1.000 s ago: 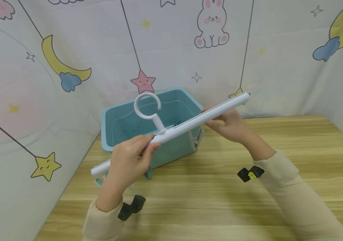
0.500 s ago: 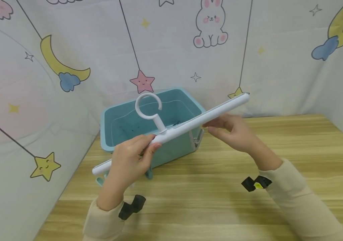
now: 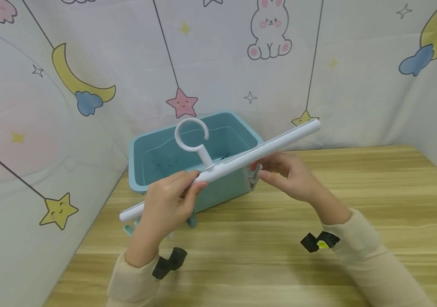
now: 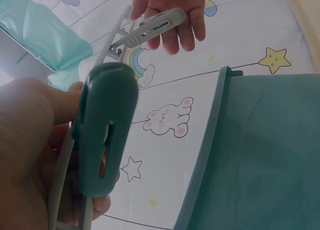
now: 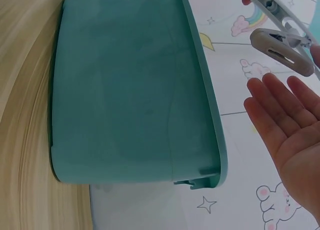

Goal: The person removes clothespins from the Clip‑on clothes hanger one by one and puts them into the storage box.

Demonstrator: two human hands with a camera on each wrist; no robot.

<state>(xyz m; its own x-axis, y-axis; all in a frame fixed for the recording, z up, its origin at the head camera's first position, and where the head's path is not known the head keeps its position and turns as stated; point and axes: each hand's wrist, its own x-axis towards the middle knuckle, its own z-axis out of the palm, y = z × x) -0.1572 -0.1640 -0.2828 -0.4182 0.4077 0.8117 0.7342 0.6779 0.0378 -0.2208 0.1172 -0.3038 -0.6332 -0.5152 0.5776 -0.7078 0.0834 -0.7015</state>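
Note:
A white clip hanger (image 3: 257,153) is held tilted in front of the teal bin, its right end higher and its round hook (image 3: 192,135) upward. My left hand (image 3: 166,204) grips its bar just left of the hook. Below the bar hang clips: a green clip (image 4: 107,130) close to my left fingers, and a grey clip (image 5: 282,52) farther right. My right hand (image 3: 291,177) is beside the grey clip, its thumb at the clip's edge. In the right wrist view its fingers (image 5: 277,104) extend fairly straight past the clip, not wrapped round it.
The teal bin (image 3: 218,194) stands on the wooden table (image 3: 280,256) behind the hanger, with small dark items inside, too small to tell. A white cloth (image 3: 218,64) printed with stars, moons and a rabbit hangs behind and at both sides.
My right hand has dropped from behind the hanger's bar to the level of the grey clip. My left hand keeps its grip, and the hanger has shifted slightly right.

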